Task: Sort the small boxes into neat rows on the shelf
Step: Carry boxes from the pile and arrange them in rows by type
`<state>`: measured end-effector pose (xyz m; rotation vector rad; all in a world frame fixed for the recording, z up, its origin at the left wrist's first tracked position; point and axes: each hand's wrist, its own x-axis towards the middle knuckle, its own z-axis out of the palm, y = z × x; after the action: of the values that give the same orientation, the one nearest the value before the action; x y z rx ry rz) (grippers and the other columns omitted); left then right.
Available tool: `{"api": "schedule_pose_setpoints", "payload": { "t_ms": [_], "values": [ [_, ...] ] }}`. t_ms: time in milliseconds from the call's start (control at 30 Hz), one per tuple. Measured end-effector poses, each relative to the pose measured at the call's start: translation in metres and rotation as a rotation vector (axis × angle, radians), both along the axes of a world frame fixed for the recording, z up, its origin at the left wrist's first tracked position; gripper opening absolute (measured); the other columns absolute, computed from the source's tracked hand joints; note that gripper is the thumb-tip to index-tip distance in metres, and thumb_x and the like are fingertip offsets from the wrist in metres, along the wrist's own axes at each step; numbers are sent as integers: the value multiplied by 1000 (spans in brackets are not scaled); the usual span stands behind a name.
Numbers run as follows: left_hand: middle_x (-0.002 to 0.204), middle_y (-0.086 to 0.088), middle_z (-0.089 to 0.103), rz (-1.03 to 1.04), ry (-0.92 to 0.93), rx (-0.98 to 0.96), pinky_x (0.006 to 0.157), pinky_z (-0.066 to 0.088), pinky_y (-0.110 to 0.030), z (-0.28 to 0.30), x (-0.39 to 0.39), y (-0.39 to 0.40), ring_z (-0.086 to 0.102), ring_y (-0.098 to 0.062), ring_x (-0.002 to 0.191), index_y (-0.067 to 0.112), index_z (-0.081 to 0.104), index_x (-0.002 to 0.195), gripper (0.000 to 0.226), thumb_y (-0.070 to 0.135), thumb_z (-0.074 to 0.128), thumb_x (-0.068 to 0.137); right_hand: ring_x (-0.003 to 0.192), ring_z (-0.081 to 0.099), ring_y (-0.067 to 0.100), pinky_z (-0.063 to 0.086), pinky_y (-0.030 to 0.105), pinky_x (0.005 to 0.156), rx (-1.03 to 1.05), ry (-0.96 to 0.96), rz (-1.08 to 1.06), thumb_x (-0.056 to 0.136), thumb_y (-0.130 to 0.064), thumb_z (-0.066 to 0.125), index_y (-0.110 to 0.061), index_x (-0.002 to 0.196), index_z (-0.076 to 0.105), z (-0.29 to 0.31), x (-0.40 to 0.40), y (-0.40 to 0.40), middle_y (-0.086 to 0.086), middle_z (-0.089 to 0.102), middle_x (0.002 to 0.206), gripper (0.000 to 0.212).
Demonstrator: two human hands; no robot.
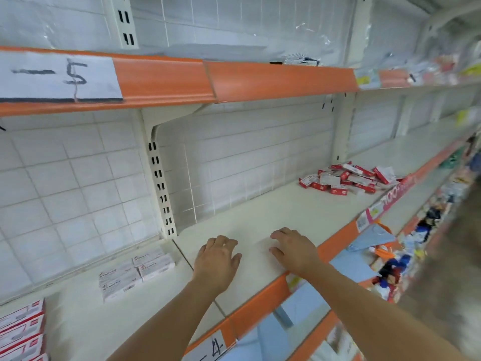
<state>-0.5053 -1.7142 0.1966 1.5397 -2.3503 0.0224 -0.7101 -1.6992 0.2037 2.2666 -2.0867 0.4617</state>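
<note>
Resting flat and holding nothing, the left hand (217, 259) and right hand (294, 250) sit far from the messy red boxes (351, 178), which a fast grab might knock off the shelf (260, 220).

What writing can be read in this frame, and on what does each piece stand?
"- 5": handwritten on the paper sign on the upper shelf edge.
"STAPLES": on the white boxes by the shelf's back wall.
"- 4": handwritten on the paper tag on the lower shelf edge, partly cut off.
Red boxes, price strip, red-and-white boxes: print too blurred to read.
</note>
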Motion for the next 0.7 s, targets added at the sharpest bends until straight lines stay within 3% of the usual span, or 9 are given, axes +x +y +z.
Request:
{"api": "schedule_pose_setpoints", "payload": {
  "t_ms": [200, 533, 700],
  "values": [
    [139, 8, 41, -133, 14, -45, 102, 29, -26, 5, -96, -16, 36, -14, 126, 30, 41, 139, 42, 42, 33, 99, 117, 48, 22, 41, 33, 90, -8, 1, -108, 98, -33, 44, -19, 133, 46, 5, -92, 12, 2, 50, 130, 38],
    [139, 5, 42, -165, 59, -23, 103, 32, -28, 17, -251, -33, 37, -15, 126, 28, 43, 138, 41, 40, 35, 99, 111, 53, 24, 47, 38, 86, 3, 5, -132, 97, -31, 45, -18, 127, 51, 18, -247, 11, 6, 57, 123, 33],
    [141, 5, 41, -145, 36, -7, 102, 32, -28, 16, -291, -51, 36, -16, 127, 28, 41, 139, 42, 39, 37, 99, 110, 54, 24, 46, 33, 83, -12, -17, -128, 98, -28, 45, -17, 129, 51, 17, -295, -3, 6, 57, 123, 33]
  ]
}}
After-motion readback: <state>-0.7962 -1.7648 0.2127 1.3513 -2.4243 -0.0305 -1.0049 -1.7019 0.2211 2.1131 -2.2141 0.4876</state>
